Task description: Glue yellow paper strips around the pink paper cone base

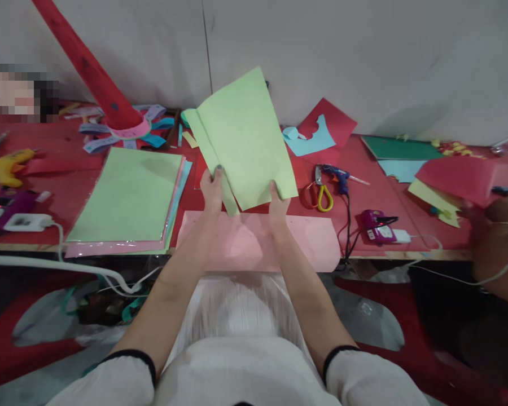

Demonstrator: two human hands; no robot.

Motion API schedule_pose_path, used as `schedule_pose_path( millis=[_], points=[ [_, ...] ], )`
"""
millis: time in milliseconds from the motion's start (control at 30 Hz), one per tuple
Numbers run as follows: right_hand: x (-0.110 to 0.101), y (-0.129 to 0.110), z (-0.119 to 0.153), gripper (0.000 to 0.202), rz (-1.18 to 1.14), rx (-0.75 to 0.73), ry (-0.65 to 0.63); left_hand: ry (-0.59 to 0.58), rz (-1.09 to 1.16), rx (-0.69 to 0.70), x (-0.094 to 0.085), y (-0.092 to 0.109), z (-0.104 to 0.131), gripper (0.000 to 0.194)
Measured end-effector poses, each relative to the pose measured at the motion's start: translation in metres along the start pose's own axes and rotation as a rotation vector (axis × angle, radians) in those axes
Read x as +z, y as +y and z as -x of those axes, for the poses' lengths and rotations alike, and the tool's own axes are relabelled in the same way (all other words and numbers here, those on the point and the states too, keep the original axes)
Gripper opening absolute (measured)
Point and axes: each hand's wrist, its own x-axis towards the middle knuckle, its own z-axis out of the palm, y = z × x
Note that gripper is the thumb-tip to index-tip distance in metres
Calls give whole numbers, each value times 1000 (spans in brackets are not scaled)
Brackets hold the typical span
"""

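Left hand (212,190) and right hand (279,207): fingers pinching green paper (248,135) by its lower edges | paper: raised above pink sheet (258,239), near scissors (324,197) | risk: uneven pull could tear or crease it along the left-side fold

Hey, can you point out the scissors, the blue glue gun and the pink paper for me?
Scissors (326,198): head view, on the yellow handle.
Blue glue gun (342,177): head view, on its body.
Pink paper (309,242): head view, on its right part.
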Motion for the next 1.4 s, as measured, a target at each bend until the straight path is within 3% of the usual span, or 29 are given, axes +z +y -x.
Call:
schedule_pose_path(
  millis=[267, 633, 1000, 1400],
  points=[
    [-2, 9, -4, 32, 1, -10, 1, 63, -56, -14, -3, 6, 0, 29],
    [-9, 20, -14, 28, 47, 108, 167, -59, 17, -109, 4, -5, -3, 26],
    [-8, 20, -15, 27, 32, 106, 164, -105, 46, -144, 3, 1, 0, 27],
    [-3, 14, -8, 32, -44, 73, 36, -55, 156, -266, -3, -2, -11, 34]
  ],
)
